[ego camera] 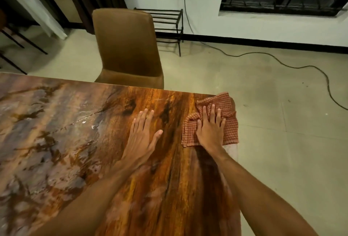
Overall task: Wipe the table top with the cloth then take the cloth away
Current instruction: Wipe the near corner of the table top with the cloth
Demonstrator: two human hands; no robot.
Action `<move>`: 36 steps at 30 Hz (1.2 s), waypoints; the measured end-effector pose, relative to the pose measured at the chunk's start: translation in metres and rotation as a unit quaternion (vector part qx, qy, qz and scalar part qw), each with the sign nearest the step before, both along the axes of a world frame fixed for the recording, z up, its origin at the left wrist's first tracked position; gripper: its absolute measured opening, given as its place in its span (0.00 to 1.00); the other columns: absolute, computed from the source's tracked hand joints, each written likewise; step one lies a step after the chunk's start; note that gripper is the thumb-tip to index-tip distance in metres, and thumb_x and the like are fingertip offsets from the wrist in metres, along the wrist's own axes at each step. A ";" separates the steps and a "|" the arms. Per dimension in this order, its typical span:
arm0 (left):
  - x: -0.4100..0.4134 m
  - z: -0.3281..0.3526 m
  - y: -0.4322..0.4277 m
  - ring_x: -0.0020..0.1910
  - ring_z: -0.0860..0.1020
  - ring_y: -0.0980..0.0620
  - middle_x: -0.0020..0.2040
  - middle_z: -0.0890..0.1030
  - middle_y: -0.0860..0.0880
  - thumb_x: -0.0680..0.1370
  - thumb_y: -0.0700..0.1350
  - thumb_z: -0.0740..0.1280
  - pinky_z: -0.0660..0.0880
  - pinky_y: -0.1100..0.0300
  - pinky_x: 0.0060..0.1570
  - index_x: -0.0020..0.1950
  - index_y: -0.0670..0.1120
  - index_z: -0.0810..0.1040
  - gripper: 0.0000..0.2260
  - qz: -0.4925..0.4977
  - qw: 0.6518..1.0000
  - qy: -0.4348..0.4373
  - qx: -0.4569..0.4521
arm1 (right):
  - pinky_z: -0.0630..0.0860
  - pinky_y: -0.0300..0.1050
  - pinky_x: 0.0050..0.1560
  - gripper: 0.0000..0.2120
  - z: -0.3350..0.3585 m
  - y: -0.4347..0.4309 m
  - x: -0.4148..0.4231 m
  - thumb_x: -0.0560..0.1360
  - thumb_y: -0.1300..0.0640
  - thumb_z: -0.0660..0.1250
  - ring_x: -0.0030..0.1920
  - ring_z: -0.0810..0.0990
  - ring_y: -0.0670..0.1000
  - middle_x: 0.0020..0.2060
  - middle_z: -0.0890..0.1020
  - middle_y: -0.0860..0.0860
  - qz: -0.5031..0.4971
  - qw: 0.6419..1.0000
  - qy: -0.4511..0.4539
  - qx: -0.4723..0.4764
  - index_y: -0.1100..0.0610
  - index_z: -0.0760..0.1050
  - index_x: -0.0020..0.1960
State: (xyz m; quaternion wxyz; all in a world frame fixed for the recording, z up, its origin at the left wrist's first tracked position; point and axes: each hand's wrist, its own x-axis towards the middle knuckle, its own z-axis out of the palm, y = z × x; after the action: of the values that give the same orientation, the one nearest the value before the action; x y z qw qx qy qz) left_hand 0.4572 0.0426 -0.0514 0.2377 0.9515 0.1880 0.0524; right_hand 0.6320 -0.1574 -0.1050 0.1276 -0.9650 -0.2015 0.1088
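Pale tiled floor, white wall, a brown padded chair (128, 47) tucked in at the far side, and in front of us the glossy wood-grain counter (56, 122), which looks streaky-wet toward the left. The red-and-white checked woven cloth (228, 122) sits bunched at the counter's far right corner, with its edge spilling over the side. Our right grip (211, 128) lies flat on it, fingers straight and spread, pressing down rather than clutching. Our left grip (143, 134) is flat too, palm down on bare counter just beside the cloth, holding nothing. We reckon the cloth is light, soft and floppy, maybe damp, so it'll drag and fold as it moves. For carrying it off we'd scrunch up the middle bunch under the palm, not pinch a corner.
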 end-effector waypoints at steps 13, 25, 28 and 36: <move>-0.071 -0.015 0.147 0.82 0.46 0.52 0.83 0.50 0.49 0.82 0.63 0.51 0.45 0.47 0.80 0.82 0.51 0.49 0.31 0.071 0.997 0.004 0.009 | 0.38 0.65 0.79 0.28 0.006 0.192 -0.072 0.86 0.44 0.49 0.83 0.41 0.59 0.84 0.45 0.52 0.075 0.997 0.010 0.003 0.47 0.49 0.84; -0.155 -0.020 0.268 0.82 0.46 0.49 0.83 0.50 0.45 0.83 0.62 0.49 0.44 0.48 0.80 0.82 0.46 0.49 0.32 0.118 0.993 -0.010 0.005 | 0.41 0.67 0.80 0.30 -0.003 0.359 -0.188 0.85 0.45 0.50 0.83 0.39 0.58 0.84 0.42 0.50 0.302 0.953 0.015 -0.001 0.47 0.46 0.84; -0.169 -0.017 0.271 0.82 0.46 0.49 0.83 0.50 0.45 0.83 0.61 0.50 0.41 0.51 0.80 0.82 0.47 0.50 0.31 0.125 0.992 -0.027 -0.002 | 0.44 0.67 0.80 0.30 -0.012 0.354 -0.215 0.84 0.46 0.52 0.83 0.41 0.55 0.84 0.43 0.47 0.389 0.921 -0.007 0.001 0.46 0.48 0.84; -0.224 -0.012 0.267 0.82 0.48 0.47 0.83 0.51 0.45 0.83 0.61 0.51 0.47 0.43 0.79 0.83 0.48 0.49 0.31 0.168 0.986 -0.015 -0.013 | 0.43 0.67 0.80 0.33 0.005 0.338 -0.294 0.81 0.48 0.50 0.83 0.44 0.59 0.84 0.44 0.52 0.393 0.920 0.008 -0.008 0.49 0.46 0.84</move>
State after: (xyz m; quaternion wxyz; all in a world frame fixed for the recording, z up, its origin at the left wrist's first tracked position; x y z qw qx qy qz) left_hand 0.2333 0.3091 -0.0633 0.2406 0.9023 0.3422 0.1040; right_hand 0.3376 0.1806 -0.0998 0.0683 -0.8085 -0.5622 0.1598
